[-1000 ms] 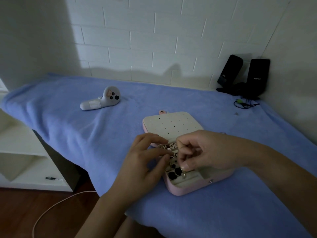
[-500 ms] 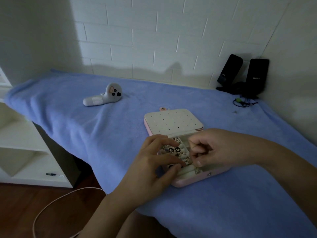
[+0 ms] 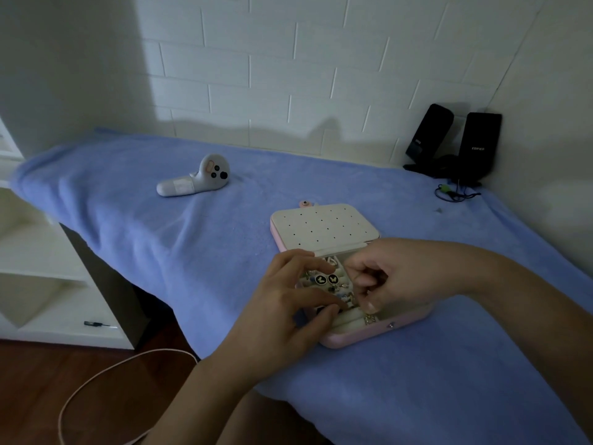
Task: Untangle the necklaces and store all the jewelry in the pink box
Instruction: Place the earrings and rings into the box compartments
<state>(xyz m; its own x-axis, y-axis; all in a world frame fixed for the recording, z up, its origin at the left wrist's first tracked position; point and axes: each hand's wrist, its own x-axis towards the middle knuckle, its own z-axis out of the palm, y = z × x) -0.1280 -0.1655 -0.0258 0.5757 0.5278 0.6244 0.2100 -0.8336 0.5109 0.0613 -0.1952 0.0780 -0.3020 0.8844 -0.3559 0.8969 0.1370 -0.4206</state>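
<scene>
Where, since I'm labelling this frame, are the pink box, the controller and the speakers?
pink box (image 3: 369, 336), head view, front wall.
controller (image 3: 177, 187), head view, handle.
speakers (image 3: 479, 146), head view, front of the right-hand one.

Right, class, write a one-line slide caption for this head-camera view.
The left hand and right hand reach into the open pink box of jewelry on a blue blanket; white controller beyond.

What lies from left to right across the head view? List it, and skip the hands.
screwdriver on the shelf → white handheld controller → pink jewelry box → black speakers. The green-plug cable is left out because it overlaps the speakers.
</scene>
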